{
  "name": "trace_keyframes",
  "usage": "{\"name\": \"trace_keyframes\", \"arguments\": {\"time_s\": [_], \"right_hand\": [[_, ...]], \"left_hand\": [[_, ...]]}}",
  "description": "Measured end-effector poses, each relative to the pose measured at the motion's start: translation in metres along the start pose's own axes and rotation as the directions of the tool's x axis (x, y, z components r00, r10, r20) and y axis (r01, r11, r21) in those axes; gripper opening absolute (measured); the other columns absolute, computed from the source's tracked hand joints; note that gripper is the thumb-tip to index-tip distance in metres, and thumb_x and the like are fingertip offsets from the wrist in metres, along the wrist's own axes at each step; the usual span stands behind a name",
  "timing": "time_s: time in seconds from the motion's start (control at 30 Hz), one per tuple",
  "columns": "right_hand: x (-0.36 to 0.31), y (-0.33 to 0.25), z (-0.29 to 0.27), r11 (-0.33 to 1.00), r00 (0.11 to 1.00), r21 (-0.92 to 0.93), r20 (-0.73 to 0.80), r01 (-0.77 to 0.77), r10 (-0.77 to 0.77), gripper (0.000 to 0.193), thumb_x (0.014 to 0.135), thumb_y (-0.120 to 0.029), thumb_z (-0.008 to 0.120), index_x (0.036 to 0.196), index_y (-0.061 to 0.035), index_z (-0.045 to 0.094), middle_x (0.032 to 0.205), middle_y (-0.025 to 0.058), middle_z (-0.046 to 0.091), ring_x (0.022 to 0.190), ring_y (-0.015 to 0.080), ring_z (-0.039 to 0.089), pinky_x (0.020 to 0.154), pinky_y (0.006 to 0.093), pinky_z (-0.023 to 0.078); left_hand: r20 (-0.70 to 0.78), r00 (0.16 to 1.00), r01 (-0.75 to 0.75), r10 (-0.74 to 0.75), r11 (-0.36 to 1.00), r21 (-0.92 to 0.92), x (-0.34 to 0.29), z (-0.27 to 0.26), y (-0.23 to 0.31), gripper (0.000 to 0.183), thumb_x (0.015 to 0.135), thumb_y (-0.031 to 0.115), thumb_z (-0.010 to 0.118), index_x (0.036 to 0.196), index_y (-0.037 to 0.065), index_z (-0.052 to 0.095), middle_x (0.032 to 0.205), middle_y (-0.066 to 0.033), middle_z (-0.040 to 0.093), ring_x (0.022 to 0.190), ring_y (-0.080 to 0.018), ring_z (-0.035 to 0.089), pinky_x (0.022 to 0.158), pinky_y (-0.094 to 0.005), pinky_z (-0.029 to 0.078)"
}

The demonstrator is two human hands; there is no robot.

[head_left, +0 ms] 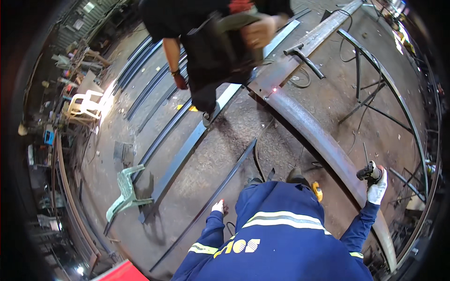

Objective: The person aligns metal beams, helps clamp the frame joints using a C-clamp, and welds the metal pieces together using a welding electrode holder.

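My right hand [377,188], in a pale glove, is closed around a dark tool with a thin rod standing up from it, which looks like a welding electrode holder [367,173]. It is beside the lower part of a long steel beam [323,143]. A small red-hot spot [274,89] glows where this beam meets a second steel beam [307,49]. My left hand [219,206], pale-gloved with reddish fingertips, hangs by my side near a narrow dark bar [211,202]. I see nothing in it, but its fingers are too small and foreshortened to read.
Across the beams stands another person [201,51] in dark clothes, one hand blurred. Long steel bars [180,161] lie at left beside a greenish metal stand [125,189]. A curved frame [398,96] and cables [344,51] are at right; a yellow tape measure [317,191] is at my hip.
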State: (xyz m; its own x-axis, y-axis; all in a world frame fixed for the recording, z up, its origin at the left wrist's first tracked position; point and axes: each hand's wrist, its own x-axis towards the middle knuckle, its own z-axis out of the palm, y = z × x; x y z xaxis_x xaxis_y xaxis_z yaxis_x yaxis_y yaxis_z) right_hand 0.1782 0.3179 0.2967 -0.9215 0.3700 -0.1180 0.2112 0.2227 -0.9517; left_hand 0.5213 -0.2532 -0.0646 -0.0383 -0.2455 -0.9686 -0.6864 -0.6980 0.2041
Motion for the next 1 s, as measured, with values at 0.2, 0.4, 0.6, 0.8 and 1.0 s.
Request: {"name": "trace_keyframes", "arguments": {"time_s": [0.2,0.4,0.6,0.8,1.0], "right_hand": [[-0.037,0.003,0.038,0.626,0.848,-0.619,0.129,0.474,-0.514,0.036,0.070,0.009,0.058,0.103,-0.0037,0.063,0.094,0.0111,0.064,0.090,0.0275,0.063,0.084,0.0357,0.049],[-0.008,0.003,0.064,0.481,0.820,-0.710,0.245,0.514,-0.517,0.036,0.070,0.007,0.059,0.104,-0.0050,0.063,0.099,0.0159,0.065,0.097,0.0360,0.063,0.087,0.0411,0.048],[0.061,-0.063,0.119,0.629,0.864,-0.593,0.370,0.502,-0.341,0.066,0.062,0.008,0.060,0.127,-0.0036,0.058,0.112,0.0191,0.066,0.109,0.0364,0.064,0.096,0.0375,0.048],[0.165,-0.132,0.181,0.759,0.834,-0.393,0.427,0.519,-0.349,0.070,0.068,0.005,0.060,0.137,-0.0038,0.052,0.106,0.0155,0.070,0.099,0.0246,0.068,0.090,0.0333,0.050],[0.242,-0.157,0.214,0.718,0.793,-0.354,0.379,0.600,-0.476,0.068,0.073,0.002,0.060,0.139,-0.0070,0.050,0.073,0.0025,0.057,0.059,0.0103,0.052,0.056,0.0283,0.046]], "left_hand": [[-0.048,0.999,0.020,-0.019,1.000,0.023,0.015,-0.035,0.078,0.032,0.103,0.042,0.046,0.121,0.019,0.059,0.126,-0.0097,0.065,0.085,-0.0233,0.064,0.082,-0.0503,0.049],[0.203,0.977,-0.069,0.066,0.998,0.011,0.020,-0.006,0.110,0.033,0.100,0.040,0.054,0.122,0.016,0.058,0.130,-0.0061,0.063,0.075,-0.0173,0.058,0.083,-0.0438,0.049],[0.190,0.970,-0.144,0.154,0.988,-0.063,-0.008,0.045,0.092,0.028,0.100,0.038,0.056,0.117,0.016,0.058,0.095,0.0018,0.062,0.080,-0.0159,0.061,0.073,-0.0388,0.047],[0.099,0.985,-0.117,0.142,0.967,-0.225,-0.072,0.067,0.062,0.020,0.100,0.034,0.055,0.086,0.020,0.052,0.065,0.0050,0.039,0.050,-0.0121,0.036,0.049,-0.0289,0.029],[-0.136,0.985,-0.144,0.109,0.949,-0.281,-0.067,0.026,-0.059,0.026,0.098,0.030,0.063,0.110,0.007,0.067,0.100,-0.0080,0.070,0.083,-0.0200,0.067,0.069,-0.0361,0.054]]}}
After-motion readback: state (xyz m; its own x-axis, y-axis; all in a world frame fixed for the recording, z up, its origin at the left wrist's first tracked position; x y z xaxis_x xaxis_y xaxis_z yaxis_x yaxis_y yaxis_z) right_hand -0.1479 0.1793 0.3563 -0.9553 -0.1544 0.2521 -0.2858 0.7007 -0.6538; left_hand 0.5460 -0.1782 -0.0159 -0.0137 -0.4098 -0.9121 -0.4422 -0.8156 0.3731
